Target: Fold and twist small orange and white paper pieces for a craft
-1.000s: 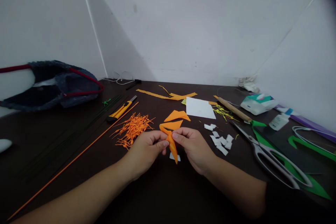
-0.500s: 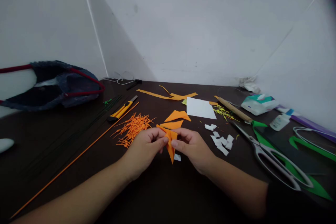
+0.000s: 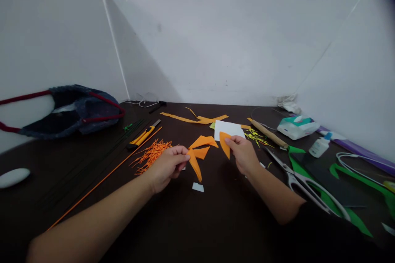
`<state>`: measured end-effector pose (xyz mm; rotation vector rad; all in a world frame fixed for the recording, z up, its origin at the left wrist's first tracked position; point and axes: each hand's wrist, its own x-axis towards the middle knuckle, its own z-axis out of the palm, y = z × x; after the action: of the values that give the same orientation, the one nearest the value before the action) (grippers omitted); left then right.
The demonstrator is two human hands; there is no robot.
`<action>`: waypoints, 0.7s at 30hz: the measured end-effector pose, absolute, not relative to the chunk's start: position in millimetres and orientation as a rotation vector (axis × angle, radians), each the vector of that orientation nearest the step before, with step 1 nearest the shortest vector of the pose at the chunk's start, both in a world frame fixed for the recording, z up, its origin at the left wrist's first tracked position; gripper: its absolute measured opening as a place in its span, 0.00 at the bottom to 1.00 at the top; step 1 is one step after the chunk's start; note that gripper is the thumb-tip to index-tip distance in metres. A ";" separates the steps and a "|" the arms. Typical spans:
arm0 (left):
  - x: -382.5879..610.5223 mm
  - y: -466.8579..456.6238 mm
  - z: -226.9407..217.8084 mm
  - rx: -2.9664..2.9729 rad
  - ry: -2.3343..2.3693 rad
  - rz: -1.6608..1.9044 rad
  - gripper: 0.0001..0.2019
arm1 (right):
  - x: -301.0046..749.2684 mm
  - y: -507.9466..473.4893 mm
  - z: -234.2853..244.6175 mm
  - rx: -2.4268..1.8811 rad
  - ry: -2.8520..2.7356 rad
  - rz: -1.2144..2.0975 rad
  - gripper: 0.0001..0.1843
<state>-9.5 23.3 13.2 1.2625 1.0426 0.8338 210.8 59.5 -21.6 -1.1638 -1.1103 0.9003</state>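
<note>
A slim, pointed piece of orange crepe paper (image 3: pixel 195 167) hangs from the pinched fingertips of my left hand (image 3: pixel 168 166). My right hand (image 3: pixel 244 154), closed, grips a leaf-shaped orange paper piece (image 3: pixel 226 144) between thumb and fingers, in front of a white paper sheet (image 3: pixel 226 126). Just beyond my left fingertips lie a folded orange scrap (image 3: pixel 204 141) and a second orange piece (image 3: pixel 201 153). A small white slip (image 3: pixel 198 187) rests on the dark table below the left hand's piece. My right hand hides most of the other white slips.
Thin orange strands (image 3: pixel 152 154), a yellow craft knife (image 3: pixel 144 133) and a long orange stick (image 3: pixel 114 170) lie left. At right are scissors (image 3: pixel 286 168), a glue bottle (image 3: pixel 320 146), a wipes pack (image 3: pixel 296 127) and green strips. A dark bag (image 3: pixel 74 125) stands far left.
My hands were together on the orange paper; now they are apart, each with its own orange piece. The right hand has moved right and up, the left slightly left.
</note>
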 end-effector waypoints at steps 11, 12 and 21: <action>40.8 61.4 -5.5 1.537 1.326 0.917 0.08 | 225.9 68.0 -24.0 -1.097 -1.101 0.929 0.11; 40.5 56.0 -4.4 1.568 1.331 0.970 0.10 | 222.5 65.4 -22.4 -1.079 -1.109 0.954 0.10; 23.3 1.2 13.5 1.841 1.111 0.922 0.03 | 175.3 13.1 -9.5 -0.939 -1.324 1.159 0.03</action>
<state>23.3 1.2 13.5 1.8412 1.1105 0.9221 175.3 13.1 -9.5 -0.9388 -1.3239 1.1588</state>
